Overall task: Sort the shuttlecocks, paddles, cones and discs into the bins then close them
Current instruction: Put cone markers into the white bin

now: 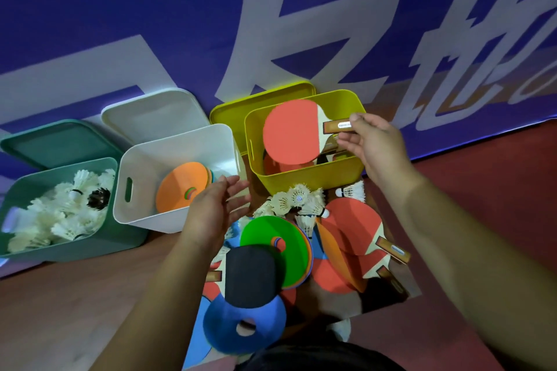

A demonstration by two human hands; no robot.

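My right hand [373, 144] pinches the wooden handle of a red paddle [291, 132] held over the yellow bin [301, 179], which holds other paddles. My left hand [215, 208] hovers with relaxed fingers and holds nothing, just in front of the white bin [144, 166] with an orange disc [180, 187] inside. The green bin [114, 229] at the left is full of white shuttlecocks [60, 214]. On the floor in front lie loose shuttlecocks [298, 200], a green cone [271, 247], a blue cone [244, 325], a black paddle [251, 274] and red paddles [352, 232].
Three lids lean behind their bins: a green lid [57, 141], a white lid [153, 113] and a yellow lid [259, 102]. A blue banner with large white characters [301, 39] runs along the back. Wooden floor lies at the left, red floor at the right.
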